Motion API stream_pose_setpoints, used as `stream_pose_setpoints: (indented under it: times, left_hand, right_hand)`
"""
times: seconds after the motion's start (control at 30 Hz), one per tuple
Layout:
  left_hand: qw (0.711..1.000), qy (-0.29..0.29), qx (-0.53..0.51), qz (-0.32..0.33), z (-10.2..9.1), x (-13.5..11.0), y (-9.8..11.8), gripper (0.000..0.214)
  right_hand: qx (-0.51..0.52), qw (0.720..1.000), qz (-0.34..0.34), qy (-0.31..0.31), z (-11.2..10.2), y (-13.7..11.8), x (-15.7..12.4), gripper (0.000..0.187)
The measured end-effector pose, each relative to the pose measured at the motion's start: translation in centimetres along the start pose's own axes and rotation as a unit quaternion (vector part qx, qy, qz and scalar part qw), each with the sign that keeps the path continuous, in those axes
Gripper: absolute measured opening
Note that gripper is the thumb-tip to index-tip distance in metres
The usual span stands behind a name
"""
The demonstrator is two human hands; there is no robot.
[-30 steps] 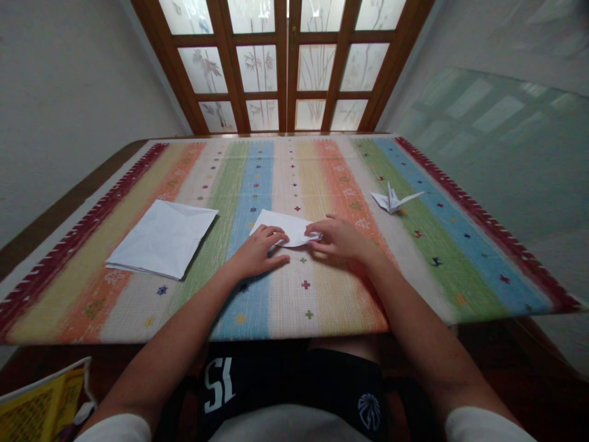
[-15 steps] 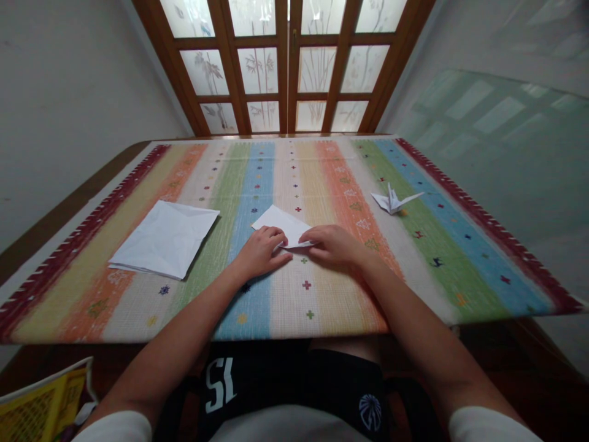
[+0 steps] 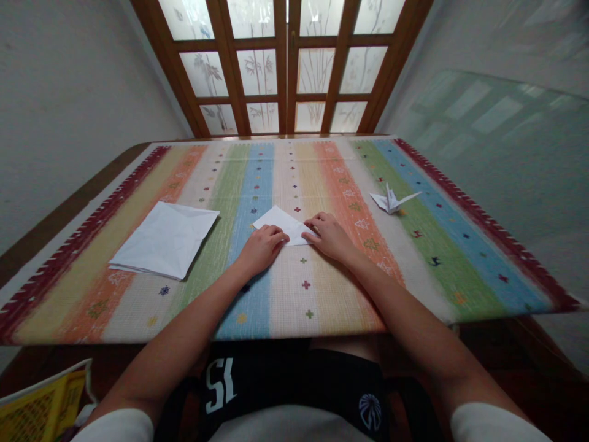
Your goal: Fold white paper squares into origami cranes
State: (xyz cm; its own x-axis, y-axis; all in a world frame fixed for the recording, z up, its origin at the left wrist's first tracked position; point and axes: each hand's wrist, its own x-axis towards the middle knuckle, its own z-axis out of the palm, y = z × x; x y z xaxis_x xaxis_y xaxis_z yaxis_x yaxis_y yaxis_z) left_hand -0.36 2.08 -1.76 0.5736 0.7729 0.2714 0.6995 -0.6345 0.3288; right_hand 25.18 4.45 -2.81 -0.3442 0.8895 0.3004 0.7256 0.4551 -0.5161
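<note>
A folded white paper (image 3: 283,221) lies flat on the striped cloth (image 3: 322,288) in the middle of the table. My left hand (image 3: 261,248) rests on its near left edge with the fingers curled and pressing down. My right hand (image 3: 329,236) lies on its right corner, fingers stretched along the fold. Both hands hold the sheet against the table.
A stack of white paper sheets (image 3: 163,238) lies to the left. A finished white paper crane (image 3: 392,200) stands at the right. A wooden glazed door (image 3: 280,61) is behind the table. A yellow printed bag (image 3: 43,399) sits at the lower left, below the table's edge.
My right hand has slid up and to the left along the paper's right edge. The sheet's near flap now lies flatter. My left hand has barely moved.
</note>
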Motion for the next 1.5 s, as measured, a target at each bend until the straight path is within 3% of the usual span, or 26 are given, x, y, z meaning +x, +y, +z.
stream_pose_setpoints:
  times: [0.17, 0.27, 0.5, 0.63, 0.7, 0.77, 0.83, 0.93, 1.03, 1.17, 1.3, 1.4, 1.5]
  left_hand:
    - [1.000, -0.004, 0.014, 0.013, 0.0, -0.1, 0.1, 0.027]
    - [1.000, -0.007, 0.005, 0.022, -0.2, -0.2, 0.4, 0.029]
    - [0.999, 0.029, -0.024, 0.028, -0.9, -0.4, 1.2, 0.052]
    - [0.996, 0.083, -0.018, 0.024, -1.2, -0.5, 1.4, 0.034]
    - [0.993, 0.109, -0.031, 0.019, -1.4, -0.6, 1.4, 0.025]
    - [0.986, 0.147, -0.074, 0.005, -1.6, -0.7, 1.4, 0.017]
    - [0.968, 0.196, -0.153, -0.033, -1.7, -0.7, 1.3, 0.015]
    - [0.911, 0.259, -0.305, -0.099, -1.5, -0.6, 1.0, 0.023]
    - [0.866, 0.275, -0.397, -0.132, -1.2, -0.3, 0.5, 0.034]
    - [0.844, 0.248, -0.445, -0.165, -0.8, -0.2, -0.2, 0.047]
    - [0.851, 0.247, -0.427, -0.181, -0.8, -0.3, -0.2, 0.075]
    - [0.868, 0.254, -0.392, -0.167, -1.2, -0.4, 0.3, 0.093]
    - [0.873, 0.257, -0.382, -0.163, -1.6, -0.4, 0.8, 0.094]
  right_hand:
    - [0.069, 0.997, 0.036, -0.011, -0.1, -0.4, 0.2, 0.012]
    - [0.178, 0.981, 0.071, -0.026, -0.4, -0.6, 0.2, 0.024]
    - [0.431, 0.891, 0.125, -0.071, -0.9, -1.5, 0.0, 0.044]
    - [0.516, 0.840, 0.134, -0.099, -1.1, -2.5, -0.1, 0.047]
    - [0.533, 0.831, 0.121, -0.103, -1.3, -2.7, -0.1, 0.048]
    - [0.506, 0.854, 0.090, -0.080, -1.5, -2.7, 0.0, 0.051]
    - [0.431, 0.901, 0.047, -0.024, -1.8, -2.5, 0.1, 0.050]
    - [0.310, 0.950, -0.011, 0.045, -2.2, -2.1, 0.2, 0.051]
    - [0.328, 0.944, -0.018, 0.006, -2.1, -1.9, 0.1, 0.063]
    - [0.405, 0.912, -0.002, -0.068, -1.7, -1.9, -0.2, 0.072]
    - [0.344, 0.933, -0.062, -0.085, -2.2, -1.9, -0.3, 0.034]
    - [0.265, 0.950, -0.117, -0.115, -2.9, -2.0, -0.3, 0.034]
    - [0.230, 0.957, -0.140, -0.108, -3.1, -1.9, -0.2, 0.034]
